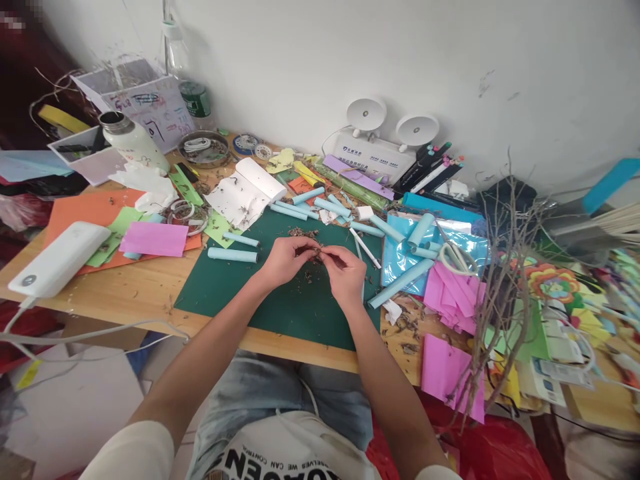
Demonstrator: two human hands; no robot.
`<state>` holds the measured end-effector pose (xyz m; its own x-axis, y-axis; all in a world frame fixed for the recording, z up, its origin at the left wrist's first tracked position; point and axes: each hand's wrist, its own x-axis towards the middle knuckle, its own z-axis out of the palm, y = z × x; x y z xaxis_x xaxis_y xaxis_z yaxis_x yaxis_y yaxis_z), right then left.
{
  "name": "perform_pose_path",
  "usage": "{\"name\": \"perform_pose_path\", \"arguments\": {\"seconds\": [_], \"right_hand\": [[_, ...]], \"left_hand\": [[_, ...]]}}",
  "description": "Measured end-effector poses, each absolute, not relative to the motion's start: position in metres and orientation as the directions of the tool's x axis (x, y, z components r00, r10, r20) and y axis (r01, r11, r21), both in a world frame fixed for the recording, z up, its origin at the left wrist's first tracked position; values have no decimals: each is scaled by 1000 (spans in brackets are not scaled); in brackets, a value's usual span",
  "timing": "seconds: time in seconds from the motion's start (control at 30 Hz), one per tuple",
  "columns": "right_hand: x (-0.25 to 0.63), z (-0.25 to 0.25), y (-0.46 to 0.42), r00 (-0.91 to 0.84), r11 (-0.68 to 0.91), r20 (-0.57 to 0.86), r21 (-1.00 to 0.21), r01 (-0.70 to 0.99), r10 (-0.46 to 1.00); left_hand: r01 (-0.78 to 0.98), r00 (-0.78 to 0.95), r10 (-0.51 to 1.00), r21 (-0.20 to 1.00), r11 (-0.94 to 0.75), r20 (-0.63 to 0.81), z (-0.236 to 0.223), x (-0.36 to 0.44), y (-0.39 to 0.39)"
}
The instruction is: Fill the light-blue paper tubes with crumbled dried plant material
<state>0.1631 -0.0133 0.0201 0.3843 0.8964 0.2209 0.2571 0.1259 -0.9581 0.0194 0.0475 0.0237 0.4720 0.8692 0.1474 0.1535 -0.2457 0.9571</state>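
Note:
Over the dark green mat (225,287), my left hand (286,260) and my right hand (345,272) meet at the fingertips. Both are closed in a pinch on a small piece of dry brown plant matter (317,252), perhaps dried leaf; its exact kind is too small to tell. A pile of brown crumbs (303,233) lies just beyond my fingers, and more crumbs are scattered on the mat below them. Rolled light blue paper tubes (233,255) lie around the mat's left, far and right sides. A thin white stick (366,248) rests right of my right hand.
At the left stand a white power bank (60,259) with a cable and an open white bottle (134,143). Scissors (457,259) lie on pink paper (453,293) at the right, beside upright dry twigs (505,300). A twin-headed lamp (373,150) stands against the wall.

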Motion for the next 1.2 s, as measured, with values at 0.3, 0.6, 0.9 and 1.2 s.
{"name": "perform_pose_path", "arguments": {"seconds": [0.3,0.6,0.9,1.2], "right_hand": [[169,14,-6,478,65,57,-998,-1,877],[164,19,-13,317,138,201,-968,209,927],[173,25,-15,241,177,331,-850,496,912],[183,18,-15,102,142,347,-610,780,932]], "left_hand": [[251,495,853,912,-325,168,32,17,47],[318,518,818,832,-454,248,25,16,49],[368,576,719,663,-652,388,19,6,57],[471,660,674,515,-716,333,25,3,54]]}}
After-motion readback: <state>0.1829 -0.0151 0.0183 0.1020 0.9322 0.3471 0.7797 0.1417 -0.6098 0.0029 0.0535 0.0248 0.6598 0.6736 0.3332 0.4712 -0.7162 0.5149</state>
